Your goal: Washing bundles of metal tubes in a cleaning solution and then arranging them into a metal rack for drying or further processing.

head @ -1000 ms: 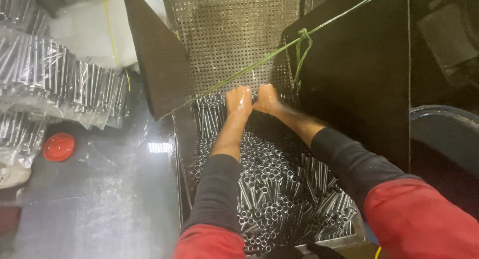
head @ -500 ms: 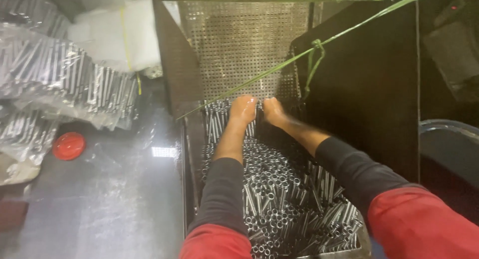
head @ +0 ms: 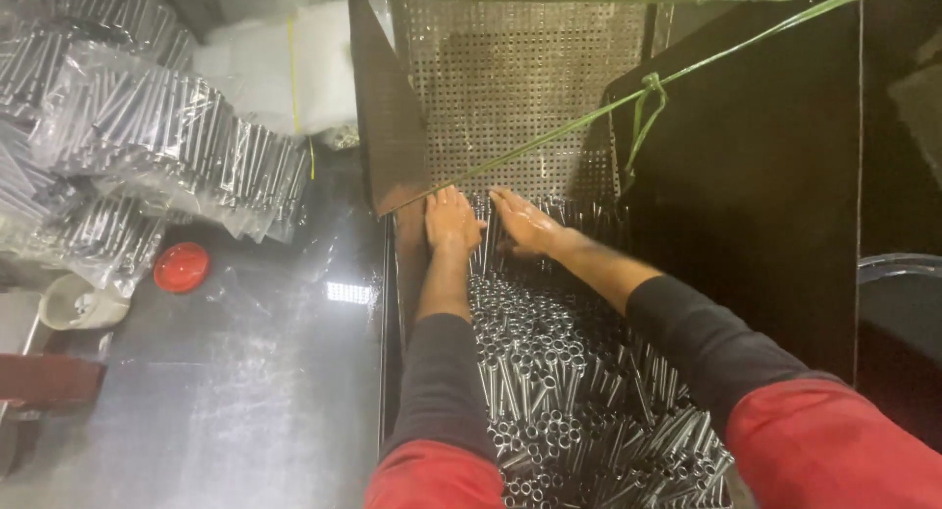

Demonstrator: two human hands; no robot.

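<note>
- Your left hand (head: 451, 220) lies flat, palm down and fingers spread open, on the far end of a heap of short shiny metal tubes (head: 549, 372); it grips nothing.
- Your right hand (head: 525, 223) lies just beside it, also open and palm down on the tubes, fingers pointing away from you.
- The tubes fill a narrow trough (head: 391, 303) that runs from your lap away to a perforated metal back plate (head: 520, 77).
- Dark panels (head: 746, 176) wall the trough on the left and right.
- A green cord (head: 648, 92) crosses slantwise above your hands, knotted near the right panel.
- Left of the trough is a glossy grey desk (head: 235, 372).
- At the desk's far left lie clear plastic bags of metal tubes (head: 147, 146), with a red round lid (head: 182, 267) and a pale cup (head: 78, 303) near them.
</note>
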